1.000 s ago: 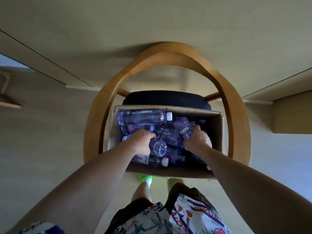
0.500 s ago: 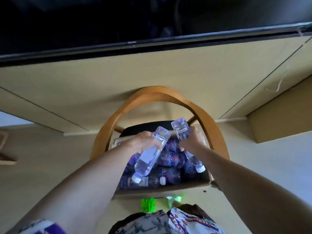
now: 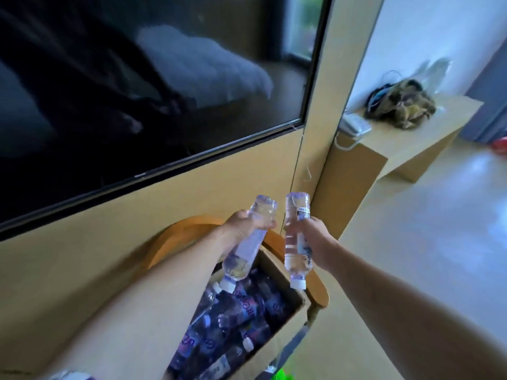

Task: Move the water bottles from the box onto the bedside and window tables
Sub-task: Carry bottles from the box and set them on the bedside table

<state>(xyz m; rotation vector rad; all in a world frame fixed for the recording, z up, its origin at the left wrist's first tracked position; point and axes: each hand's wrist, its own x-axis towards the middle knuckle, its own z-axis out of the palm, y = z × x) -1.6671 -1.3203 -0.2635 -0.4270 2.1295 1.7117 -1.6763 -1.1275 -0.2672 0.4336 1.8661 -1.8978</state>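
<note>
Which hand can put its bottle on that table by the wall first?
Probably the right hand. Its bottle is already lifted on the side nearest the table, while the left hand would have to cross over.

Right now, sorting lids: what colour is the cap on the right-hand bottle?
White cap, clearest in the head view.

bottle in left hand: clear, white cap | bottle in right hand: clear, white cap, white label | bottles in box: purple labels | box: brown | chair: orange-tan wood | screen: black | desk: pale tan
</note>
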